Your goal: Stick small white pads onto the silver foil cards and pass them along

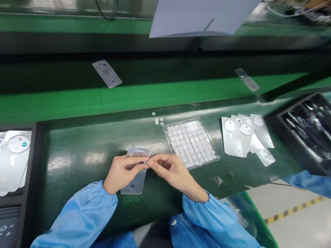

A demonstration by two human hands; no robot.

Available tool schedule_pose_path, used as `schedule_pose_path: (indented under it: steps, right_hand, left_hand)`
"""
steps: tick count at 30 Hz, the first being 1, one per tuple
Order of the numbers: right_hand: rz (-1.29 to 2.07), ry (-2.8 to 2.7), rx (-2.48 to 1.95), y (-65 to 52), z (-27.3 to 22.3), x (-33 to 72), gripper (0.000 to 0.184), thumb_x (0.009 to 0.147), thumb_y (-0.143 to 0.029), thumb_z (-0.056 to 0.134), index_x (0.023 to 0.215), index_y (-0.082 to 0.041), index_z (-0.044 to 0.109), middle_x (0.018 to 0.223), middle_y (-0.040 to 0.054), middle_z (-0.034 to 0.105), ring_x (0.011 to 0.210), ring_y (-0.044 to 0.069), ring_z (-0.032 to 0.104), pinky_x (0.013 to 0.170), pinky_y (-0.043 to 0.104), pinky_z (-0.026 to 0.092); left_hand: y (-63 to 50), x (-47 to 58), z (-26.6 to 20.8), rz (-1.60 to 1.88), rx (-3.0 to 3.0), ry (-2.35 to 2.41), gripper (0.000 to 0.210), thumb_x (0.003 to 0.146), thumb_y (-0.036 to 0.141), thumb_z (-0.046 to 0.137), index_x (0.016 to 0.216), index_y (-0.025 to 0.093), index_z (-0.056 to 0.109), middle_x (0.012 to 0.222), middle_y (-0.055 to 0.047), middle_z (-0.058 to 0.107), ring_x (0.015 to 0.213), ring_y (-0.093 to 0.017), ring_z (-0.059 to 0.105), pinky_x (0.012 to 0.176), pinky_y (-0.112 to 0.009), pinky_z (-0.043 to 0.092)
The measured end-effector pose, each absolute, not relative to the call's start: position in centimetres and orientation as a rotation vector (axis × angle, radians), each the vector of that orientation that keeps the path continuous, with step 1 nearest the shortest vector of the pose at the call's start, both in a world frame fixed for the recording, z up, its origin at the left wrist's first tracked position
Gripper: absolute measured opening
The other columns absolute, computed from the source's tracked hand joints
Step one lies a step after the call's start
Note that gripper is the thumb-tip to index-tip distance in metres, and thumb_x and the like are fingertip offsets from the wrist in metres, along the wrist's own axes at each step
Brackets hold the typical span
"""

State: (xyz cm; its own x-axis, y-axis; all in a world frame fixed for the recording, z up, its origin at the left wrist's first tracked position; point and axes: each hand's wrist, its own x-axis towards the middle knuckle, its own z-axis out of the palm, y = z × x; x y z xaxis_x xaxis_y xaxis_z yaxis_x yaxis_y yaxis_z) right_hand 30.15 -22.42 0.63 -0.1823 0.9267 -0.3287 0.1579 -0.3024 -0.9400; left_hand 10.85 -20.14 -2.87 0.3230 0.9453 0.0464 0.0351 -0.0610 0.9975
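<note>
My left hand (123, 173) and my right hand (174, 173) meet fingertip to fingertip over the bench. Both are closed in a pinch around something small and pale, mostly hidden by the fingers. Beneath them a translucent grey, rounded-corner plate (133, 185) lies on the green surface, its upper part partly covered by the left fingers. Just right of my right hand is a clear plastic tray (194, 142) filled with rows of small white pieces. Several tiny white rings (157, 121) lie loose behind the tray's left corner.
Several grey plates with white discs (233, 139) overlap at right, beside a dark box (316, 126) of clear pieces. A black rack (37, 162) with similar plates stands at left. A co-worker's blue sleeve (318, 187) reaches in at right. A white panel (201, 9) hangs overhead.
</note>
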Motion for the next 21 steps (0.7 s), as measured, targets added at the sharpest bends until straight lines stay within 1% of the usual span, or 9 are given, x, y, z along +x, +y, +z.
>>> schedule_pose_path:
  steps: [3,5,9,11,13,16,18,19,21]
  right_hand:
    - [1.468,-1.366,-1.462,-22.4,0.9,30.1,0.041,0.089,-0.059,0.072,0.086,-0.018,0.075,0.071,0.0019,0.064,0.065,0.015,0.055,0.057,0.026,0.045]
    - [1.402,-1.410,-1.478,-22.5,1.1,30.0,0.043,0.090,-0.062,0.069,0.086,-0.019,0.075,0.073,0.0029,0.066,0.067,0.016,0.056,0.057,0.027,0.046]
    - [1.305,-1.472,-1.480,-22.8,1.0,29.9,0.044,0.093,-0.062,0.065,0.084,-0.020,0.074,0.077,0.0042,0.067,0.068,0.017,0.059,0.057,0.027,0.048]
    - [1.259,-1.489,-1.485,-22.9,0.9,29.8,0.043,0.095,-0.060,0.064,0.085,-0.020,0.074,0.080,0.0048,0.068,0.069,0.018,0.061,0.058,0.028,0.048]
    - [1.181,-1.507,-1.508,-23.0,0.8,29.7,0.040,0.096,-0.057,0.063,0.085,-0.020,0.074,0.082,0.0056,0.069,0.071,0.018,0.062,0.059,0.028,0.048]
    - [1.023,-1.549,-1.557,-23.0,0.7,29.5,0.038,0.099,-0.052,0.061,0.084,-0.020,0.074,0.081,0.0059,0.070,0.071,0.019,0.062,0.058,0.028,0.047]
    - [0.959,-1.578,-1.576,-23.0,0.7,29.3,0.036,0.100,-0.050,0.060,0.084,-0.020,0.074,0.081,0.0055,0.070,0.070,0.018,0.061,0.056,0.028,0.045]
    - [0.942,-1.591,-1.580,-23.0,0.7,29.2,0.035,0.100,-0.048,0.060,0.084,-0.020,0.074,0.080,0.0053,0.070,0.068,0.018,0.061,0.055,0.028,0.045]
    - [0.917,-1.613,-1.581,-22.9,0.7,29.0,0.033,0.100,-0.047,0.061,0.085,-0.020,0.074,0.079,0.0047,0.069,0.066,0.017,0.060,0.054,0.028,0.044]
  left_hand:
    - [-20.2,10.9,-2.6,0.975,1.393,0.981,0.018,0.083,0.029,0.082,0.101,0.027,0.085,0.098,-0.008,0.082,0.077,-0.023,0.076,0.060,-0.029,0.059]
    - [-20.2,10.9,-2.4,0.969,1.390,0.995,0.018,0.084,0.031,0.082,0.100,0.026,0.085,0.098,-0.009,0.081,0.076,-0.023,0.075,0.056,-0.028,0.056]
    - [-20.2,10.9,-2.3,0.970,1.432,1.014,0.013,0.087,0.033,0.078,0.091,0.023,0.085,0.090,-0.008,0.081,0.076,-0.023,0.075,0.057,-0.028,0.056]
    - [-20.2,10.8,-2.3,0.955,1.453,1.012,0.014,0.088,0.033,0.076,0.092,0.022,0.085,0.088,-0.008,0.081,0.073,-0.021,0.074,0.057,-0.026,0.055]
    - [-20.2,10.7,-2.4,0.935,1.452,1.011,0.017,0.088,0.032,0.075,0.098,0.021,0.084,0.094,-0.009,0.081,0.068,-0.019,0.072,0.055,-0.025,0.053]
    - [-20.3,10.6,-2.6,0.887,1.425,1.037,0.029,0.089,0.030,0.072,0.116,0.021,0.080,0.109,-0.010,0.079,0.054,-0.013,0.064,0.048,-0.024,0.049]
    - [-20.3,10.6,-2.7,0.901,1.418,1.041,0.037,0.089,0.027,0.071,0.126,0.021,0.076,0.116,-0.010,0.077,0.062,-0.014,0.066,0.056,-0.025,0.054]
    - [-20.3,10.6,-2.7,0.928,1.417,1.031,0.041,0.089,0.025,0.071,0.129,0.022,0.074,0.117,-0.010,0.076,0.072,-0.017,0.070,0.066,-0.027,0.057]
    - [-20.3,10.7,-2.7,0.981,1.395,1.008,0.050,0.087,0.021,0.071,0.137,0.022,0.068,0.118,-0.009,0.075,0.091,-0.021,0.072,0.085,-0.030,0.058]
